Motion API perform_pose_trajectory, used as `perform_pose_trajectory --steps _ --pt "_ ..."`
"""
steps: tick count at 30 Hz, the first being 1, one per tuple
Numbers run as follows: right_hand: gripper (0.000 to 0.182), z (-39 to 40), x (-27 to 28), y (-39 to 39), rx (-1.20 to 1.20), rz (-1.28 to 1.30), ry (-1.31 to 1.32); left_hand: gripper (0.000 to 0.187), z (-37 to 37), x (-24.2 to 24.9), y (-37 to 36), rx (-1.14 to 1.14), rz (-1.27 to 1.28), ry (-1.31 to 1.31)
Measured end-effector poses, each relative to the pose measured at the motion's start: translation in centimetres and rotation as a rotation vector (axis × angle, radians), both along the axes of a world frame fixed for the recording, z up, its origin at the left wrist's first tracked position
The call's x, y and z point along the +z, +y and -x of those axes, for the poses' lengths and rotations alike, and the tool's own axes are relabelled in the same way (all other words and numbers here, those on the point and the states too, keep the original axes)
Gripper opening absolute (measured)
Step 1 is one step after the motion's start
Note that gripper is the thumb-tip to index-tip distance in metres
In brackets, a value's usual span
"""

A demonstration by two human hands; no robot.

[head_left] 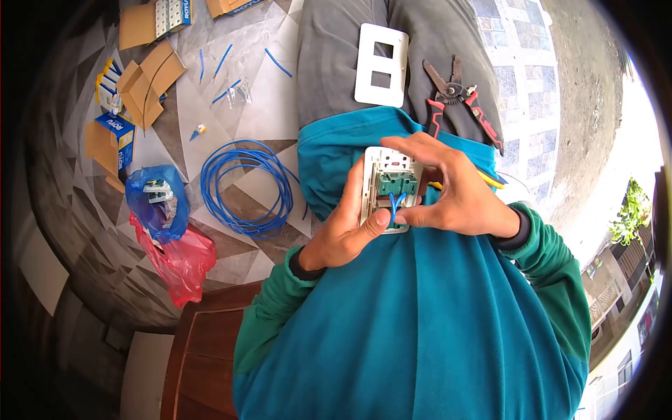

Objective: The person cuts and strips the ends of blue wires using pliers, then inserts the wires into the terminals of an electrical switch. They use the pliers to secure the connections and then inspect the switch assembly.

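Between my hands, in front of the teal shirt, is a white socket frame point(372, 183) with green modules point(397, 184) on its back and short blue wires point(395, 204) looping out. My left hand point(348, 227) is closed on the frame's left side, its thumb by the wires. The fingers of my right hand point(453, 185) curl round the frame's right side, with the thumb near the wires. Farther up the lap lie a white faceplate point(382, 64) with two square openings and a red-handled wire stripper point(455, 92). A yellow tool handle point(490, 179) shows partly behind my right hand.
On the tiled floor at left are a blue wire coil point(246, 189), cut blue wires point(222, 61), small screws point(241, 92), opened cardboard boxes point(148, 84), a blue plastic bag point(158, 203) holding parts and a red bag point(183, 257). Brown wooden furniture point(210, 350) stands at lower left.
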State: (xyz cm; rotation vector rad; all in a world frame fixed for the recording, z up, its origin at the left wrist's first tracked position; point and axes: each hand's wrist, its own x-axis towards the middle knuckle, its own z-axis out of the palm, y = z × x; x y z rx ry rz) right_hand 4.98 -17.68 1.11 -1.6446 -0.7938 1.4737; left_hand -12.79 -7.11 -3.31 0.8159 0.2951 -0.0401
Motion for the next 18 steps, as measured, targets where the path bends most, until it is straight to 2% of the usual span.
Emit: perform_pose_trajectory --steps 6,9,11,13,18 --pt "0.072 0.6 0.1 -0.9 -0.046 -0.012 -0.023 0.078 0.4 0.0 -0.7 -0.014 -0.042 0.064" --pt "0.076 1.0 0.6 -0.8 -0.02 0.001 -0.096 0.078 0.0 -0.2 -0.4 -0.004 0.021 0.055" --pt "0.08 1.0 0.5 -0.8 0.006 0.011 -0.139 0.078 0.0 -0.6 -0.3 0.013 0.153 0.061" --pt "0.083 0.7 -0.2 -1.0 0.065 -0.209 -0.154 0.077 0.1 -1.1 0.0 -0.007 0.139 0.02" --pt "0.086 1.0 0.7 -1.3 0.086 -0.122 -0.134 0.078 -0.4 -1.2 0.3 -0.055 0.118 -0.047"
